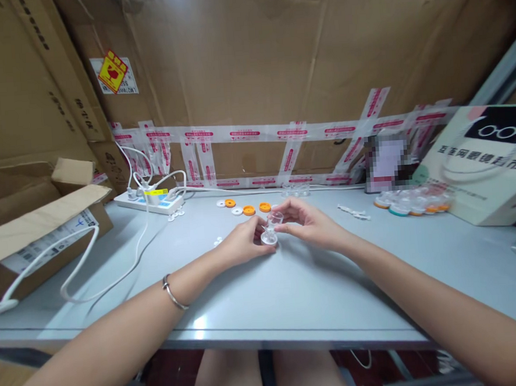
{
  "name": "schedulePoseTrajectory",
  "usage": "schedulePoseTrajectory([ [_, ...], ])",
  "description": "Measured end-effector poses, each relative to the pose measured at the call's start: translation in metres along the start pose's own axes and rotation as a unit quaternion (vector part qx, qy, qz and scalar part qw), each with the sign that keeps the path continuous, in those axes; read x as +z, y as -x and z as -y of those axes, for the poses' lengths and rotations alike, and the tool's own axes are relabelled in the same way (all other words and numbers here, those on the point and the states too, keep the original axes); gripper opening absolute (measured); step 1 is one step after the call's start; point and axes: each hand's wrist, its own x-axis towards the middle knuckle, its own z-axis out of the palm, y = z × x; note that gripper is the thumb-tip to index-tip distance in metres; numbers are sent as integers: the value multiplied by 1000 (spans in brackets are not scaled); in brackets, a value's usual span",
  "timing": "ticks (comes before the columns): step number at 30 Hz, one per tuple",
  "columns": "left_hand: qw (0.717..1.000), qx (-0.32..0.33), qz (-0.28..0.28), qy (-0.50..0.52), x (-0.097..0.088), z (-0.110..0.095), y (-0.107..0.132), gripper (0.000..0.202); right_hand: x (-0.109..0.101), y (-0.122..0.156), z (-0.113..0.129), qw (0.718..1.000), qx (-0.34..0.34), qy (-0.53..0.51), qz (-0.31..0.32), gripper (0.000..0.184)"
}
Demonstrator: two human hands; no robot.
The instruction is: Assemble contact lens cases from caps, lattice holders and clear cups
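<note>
In front of me I hold a small clear plastic piece, narrow in the middle and flared at its ends. The fingers of my left hand are closed around its lower part, close above the table. From the other side my right hand grips its upper cup between thumb and fingers. Just beyond my hands lie orange rings and white discs. Small white bits rest left of my left hand. Further right are thin white pieces.
A white power strip with cables stands at the back left, beside an open cardboard box. On the right, several clear pieces with orange and teal bases cluster by a paper bag. A large carton backs the grey table.
</note>
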Motion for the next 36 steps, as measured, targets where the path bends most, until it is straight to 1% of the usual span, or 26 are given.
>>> schedulePoseTrajectory([
  [4, 1000, 1, -8, -9, 0, -3, 1, 37, 4, -1, -8, 999, -14, 32, 30, 23],
  [7, 1000, 1, -11, -19, 0, -4, 1, 38, 6, 1, -11, 997, -18, 52, 48, 22],
  [15, 1000, 18, -10, 2, 1, -2, 1, 38, 9, 2, -11, 996, -10, 72, 53, 19],
  [22, 1000, 7, -19, -3, 2, -2, 2, 42, 10, 3, -13, 996, -15, 80, 47, 18],
  [26, 999, 9, -31, 9, 4, 0, 1, 41, 15, 6, -15, 995, -19, 95, 22, 17],
  [33, 999, 9, -46, -2, 8, 3, 0, 33, 28, 11, -12, 986, -4, 146, -78, 21],
  [36, 998, -4, -55, -5, 10, 3, -1, 34, 32, 13, -17, 987, 15, 131, -93, 24],
])
